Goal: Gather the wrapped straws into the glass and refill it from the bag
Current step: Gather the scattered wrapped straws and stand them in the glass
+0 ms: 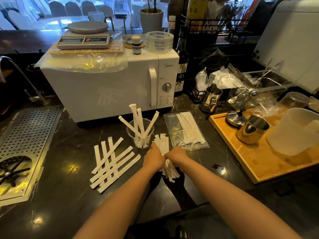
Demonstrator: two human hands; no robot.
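Observation:
A clear glass [140, 135] stands on the dark counter before the microwave, with several white wrapped straws leaning in it. Just right of it, my left hand [154, 157] and my right hand [176, 155] are both closed around one bundle of wrapped straws [163, 144], whose ends stick out above and below the hands. A loose pile of wrapped straws [112, 163] lies crossed on the counter to the left. The clear plastic bag [185, 131] with more wrapped straws lies flat to the right of the glass.
A white microwave [110, 87] stands behind the glass. A perforated metal drain tray [25, 140] is at the left. A wooden tray [255, 163] with steel jugs and a plastic pitcher sits at the right. A steel jug [209, 99] stands near the bag.

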